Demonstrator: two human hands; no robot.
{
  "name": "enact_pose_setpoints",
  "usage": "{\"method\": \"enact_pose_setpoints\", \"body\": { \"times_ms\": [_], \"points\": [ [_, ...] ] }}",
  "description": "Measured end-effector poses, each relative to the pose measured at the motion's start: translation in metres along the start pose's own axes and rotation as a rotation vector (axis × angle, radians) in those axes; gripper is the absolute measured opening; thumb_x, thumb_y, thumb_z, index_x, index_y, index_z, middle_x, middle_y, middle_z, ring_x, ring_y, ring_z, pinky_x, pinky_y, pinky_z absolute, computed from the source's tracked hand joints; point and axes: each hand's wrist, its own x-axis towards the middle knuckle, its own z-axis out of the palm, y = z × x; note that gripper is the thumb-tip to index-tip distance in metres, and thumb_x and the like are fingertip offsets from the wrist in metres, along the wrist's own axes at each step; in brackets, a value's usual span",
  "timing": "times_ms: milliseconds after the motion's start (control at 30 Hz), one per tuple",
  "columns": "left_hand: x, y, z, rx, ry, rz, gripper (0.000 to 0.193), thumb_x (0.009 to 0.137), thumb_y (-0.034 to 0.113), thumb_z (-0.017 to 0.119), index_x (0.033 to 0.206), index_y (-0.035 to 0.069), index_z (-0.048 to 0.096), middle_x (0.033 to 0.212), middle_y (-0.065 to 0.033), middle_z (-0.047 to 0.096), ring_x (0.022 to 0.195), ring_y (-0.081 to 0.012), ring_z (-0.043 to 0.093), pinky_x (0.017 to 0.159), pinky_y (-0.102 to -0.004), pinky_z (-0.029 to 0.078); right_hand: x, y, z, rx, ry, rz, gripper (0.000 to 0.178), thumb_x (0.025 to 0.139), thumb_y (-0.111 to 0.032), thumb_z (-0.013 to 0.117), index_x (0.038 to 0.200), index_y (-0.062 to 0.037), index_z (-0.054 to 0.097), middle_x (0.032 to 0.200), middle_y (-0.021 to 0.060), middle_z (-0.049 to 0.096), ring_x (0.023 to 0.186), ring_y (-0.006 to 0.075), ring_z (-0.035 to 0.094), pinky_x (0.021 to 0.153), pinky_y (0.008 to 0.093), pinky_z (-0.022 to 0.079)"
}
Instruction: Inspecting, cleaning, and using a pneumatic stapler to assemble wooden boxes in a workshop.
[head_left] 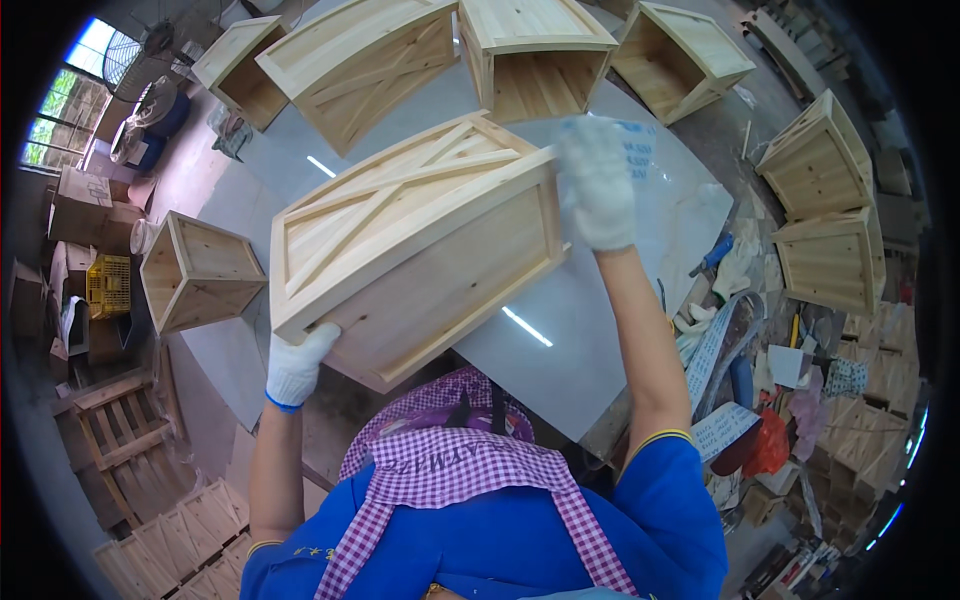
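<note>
Care at the corners seems called for: the wooden crate is held tilted over the pale table, its cross-braced face turned upward and one plain side turned toward the body; whether its underside is rested on the tabletop is hidden. Its near left corner is clasped by the gloved left hand, with the thumb laid against the plain side. The gloved right hand is seen at the right end, blurred; whether its fingers are wrapped on the edge or only brushed past cannot be made out. For good control, the weight should probably be borne low at the left corner, with pressure at the right end spread evenly. Clearance should be left from the small crate at the left, since bare wood could be dented.
</note>
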Motion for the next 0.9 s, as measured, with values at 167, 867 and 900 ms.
{"method": "enact_pose_setpoints", "body": {
  "times_ms": [167, 867, 900],
  "points": [
    [0.019, -0.001, -0.006, 0.020, -0.012, 0.012, 0.067, 0.081, 0.006, 0.078, 0.144, -0.002, 0.057, 0.126, -0.0072, 0.069, 0.113, -0.0177, 0.064, 0.099, -0.0341, 0.053, -0.010, 0.075, -0.005, -0.129, -0.141, -0.120, 0.056, 0.084, -0.009, 0.071, 0.141, -0.0089, 0.068, 0.150, 0.0196, 0.061, 0.142, 0.0421, 0.054, 0.123, 0.0497, 0.038],
    [0.033, 0.004, -0.012, 0.045, 0.056, -0.053, 0.082, 0.076, 0.010, 0.076, 0.153, 0.000, 0.049, 0.133, -0.0144, 0.068, 0.119, -0.0261, 0.069, 0.102, -0.0431, 0.059, 0.027, 0.061, 0.009, 0.082, -0.094, -0.260, 0.047, 0.090, -0.009, 0.066, 0.137, -0.0126, 0.072, 0.151, 0.0198, 0.061, 0.144, 0.0407, 0.054, 0.122, 0.0459, 0.039],
    [0.033, 0.005, -0.015, 0.064, 0.049, -0.083, 0.083, 0.075, 0.010, 0.076, 0.153, 0.000, 0.049, 0.133, -0.0145, 0.068, 0.119, -0.0262, 0.069, 0.102, -0.0429, 0.059, 0.028, 0.061, 0.013, 0.095, -0.166, -0.315, 0.048, 0.090, -0.009, 0.065, 0.138, -0.0127, 0.072, 0.151, 0.0203, 0.060, 0.143, 0.0406, 0.055, 0.121, 0.0457, 0.040]
  ]
}}
